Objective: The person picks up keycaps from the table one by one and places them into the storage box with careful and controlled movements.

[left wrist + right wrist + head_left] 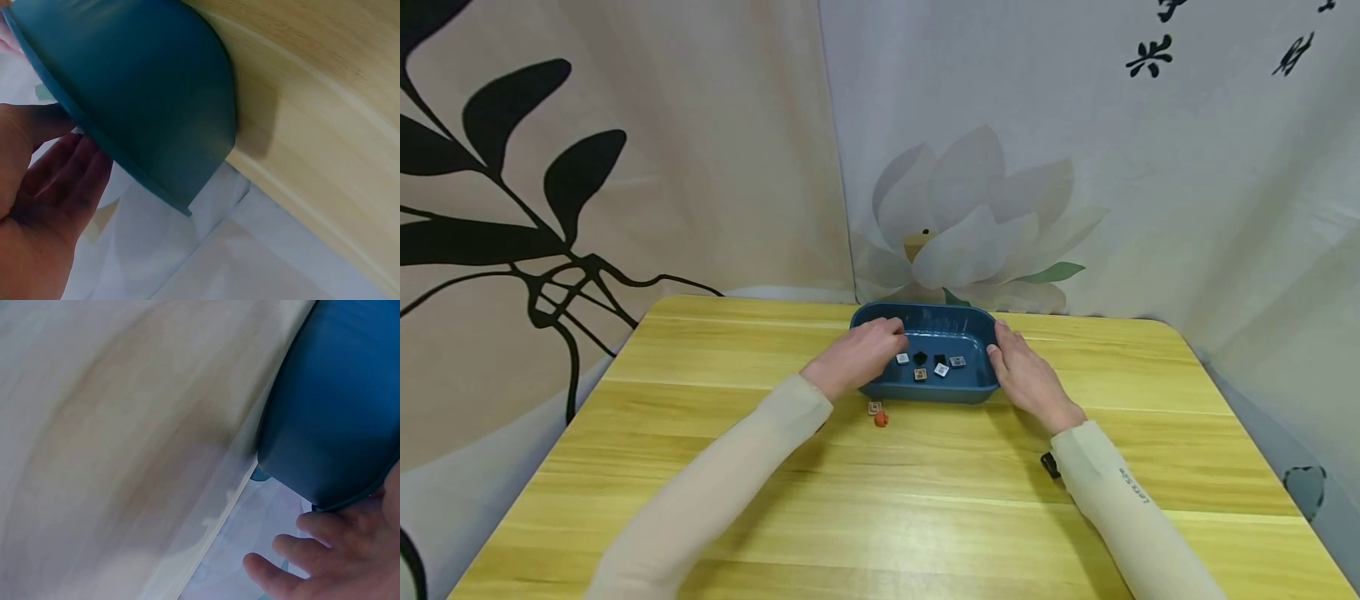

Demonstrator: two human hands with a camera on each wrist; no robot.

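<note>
A dark blue rectangular basin (925, 395) stands near the table's far edge. Inside lie several small square pieces, among them a white patterned tile (942, 370), a tan tile (921, 375) and a black piece (920, 357). My left hand (867, 350) is over the basin's left end, fingers bent. In the left wrist view, the left thumb and fingers (78, 181) come together at a small pale piece (79, 130), partly hidden by the rim. My right hand (1030, 379) rests against the basin's right end. Its fingers (315, 540) extend loosely spread in the right wrist view.
In front of the basin, on the wooden table (880, 517), lie a patterned square tile (875, 407) and a small orange piece (882, 419). A printed curtain (737, 167) hangs right behind the table's far edge. A black device (1051, 465) sits at the right wrist.
</note>
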